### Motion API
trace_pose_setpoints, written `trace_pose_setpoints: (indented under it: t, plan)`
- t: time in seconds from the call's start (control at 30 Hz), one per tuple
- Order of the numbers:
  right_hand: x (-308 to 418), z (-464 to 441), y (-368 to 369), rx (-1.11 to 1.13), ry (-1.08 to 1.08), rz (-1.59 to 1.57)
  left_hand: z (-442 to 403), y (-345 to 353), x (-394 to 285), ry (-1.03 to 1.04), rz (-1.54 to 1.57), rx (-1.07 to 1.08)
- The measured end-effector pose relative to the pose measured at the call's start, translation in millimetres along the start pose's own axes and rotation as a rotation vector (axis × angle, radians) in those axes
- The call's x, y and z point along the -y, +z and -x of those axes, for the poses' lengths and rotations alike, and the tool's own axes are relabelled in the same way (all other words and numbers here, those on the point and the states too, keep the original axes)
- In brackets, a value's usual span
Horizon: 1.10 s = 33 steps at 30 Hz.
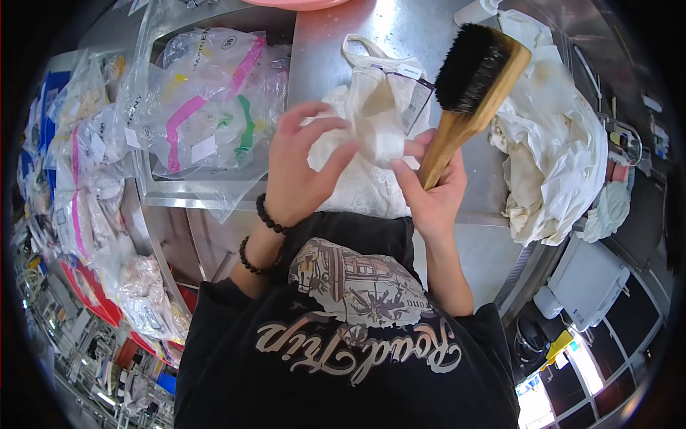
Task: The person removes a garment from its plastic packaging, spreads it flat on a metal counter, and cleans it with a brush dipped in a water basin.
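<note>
A white lace garment (368,182) with a strap and a dark tag lies on the metal table before me. My left hand (304,161), with dark beaded bracelets at the wrist, is over the garment's left side, fingers apart and nothing in them. In my right hand (439,182) is a wooden brush (457,129), its handle between thumb and palm and its black bristles pointing up and left. The right fingertips also touch a raised white fold of the garment.
Left of the garment, a metal basin (146,175) holds clear plastic bags with pink and green tape. A pile of white cloth (554,150) lies to the right. The edge of a pink basin (300,3) and a white bottle (475,12) show at the top.
</note>
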State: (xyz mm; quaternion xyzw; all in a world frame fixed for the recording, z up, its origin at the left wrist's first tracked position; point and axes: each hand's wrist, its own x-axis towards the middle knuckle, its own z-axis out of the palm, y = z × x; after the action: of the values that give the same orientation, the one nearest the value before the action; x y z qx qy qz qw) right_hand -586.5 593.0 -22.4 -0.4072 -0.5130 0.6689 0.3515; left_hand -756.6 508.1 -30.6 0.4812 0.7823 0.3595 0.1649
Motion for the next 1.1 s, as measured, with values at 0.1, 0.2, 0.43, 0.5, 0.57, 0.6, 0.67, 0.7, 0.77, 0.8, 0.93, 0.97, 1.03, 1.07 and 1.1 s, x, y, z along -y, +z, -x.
trace_pose_setpoints:
  t: [0.1, 0.2, 0.43, 0.5, 0.57, 0.6, 0.67, 0.7, 0.77, 0.8, 0.93, 0.97, 1.03, 1.07, 1.1]
  plan:
    - [-0.1, 0.1, -2.8, 0.119, 0.009, 0.083, -7.6, 9.5, 11.7, -0.082, 0.499, 0.253]
    - [-0.2, -0.8, -0.8, 0.16, 0.011, 0.118, -7.2, 12.9, 7.0, -0.161, 0.795, 0.311]
    - [8.9, -2.5, -8.5, 0.041, 0.058, 0.211, 9.5, 50.6, 3.6, -0.306, 1.207, 0.289]
    - [12.6, -2.3, -8.2, 0.019, 0.065, 0.226, 11.0, 56.1, 4.2, -0.299, 1.204, 0.291]
    - [17.9, 5.9, -3.9, -0.011, -0.064, 0.452, 4.8, 55.7, -1.4, -0.33, 1.218, 0.255]
    - [20.1, 10.0, -2.2, -0.026, -0.13, 0.565, 1.0, 55.2, -3.8, -0.345, 1.224, 0.236]
    - [16.2, 17.0, -5.5, 0.052, -0.277, 0.826, -3.7, 54.1, -4.1, -0.362, 1.233, 0.221]
    - [7.0, 20.9, -10.1, 0.148, -0.362, 0.974, -7.8, 52.4, -0.3, -0.325, 1.216, 0.204]
    - [-2.6, 42.3, -16.2, 0.172, -0.313, 1.004, -15.8, 49.2, 8.3, -0.253, 1.186, 0.166]
    - [-4.5, 47.2, -17.4, 0.198, -0.268, 1.027, -20.0, 49.0, 10.9, -0.214, 1.17, 0.142]
    - [-3.4, 44.5, -27.7, 0.197, -0.286, 1.015, -2.9, 63.8, 9.6, -0.218, 1.215, 0.235]
    - [-2.5, 46.4, -29.4, 0.188, -0.281, 1.011, 3.7, 65.1, 7.5, -0.223, 1.23, 0.279]
    - [9.5, 23.9, -22.4, 0.174, -0.284, 1.05, 11.0, 62.3, 3.0, -0.239, 1.258, 0.362]
    - [18.7, 6.7, -17.8, 0.172, -0.285, 1.054, 13.8, 60.7, 1.2, -0.252, 1.28, 0.439]
    - [29.1, -12.9, -12.9, 0.16, -0.253, 1.099, 16.4, 59.2, -0.1, -0.267, 1.301, 0.518]
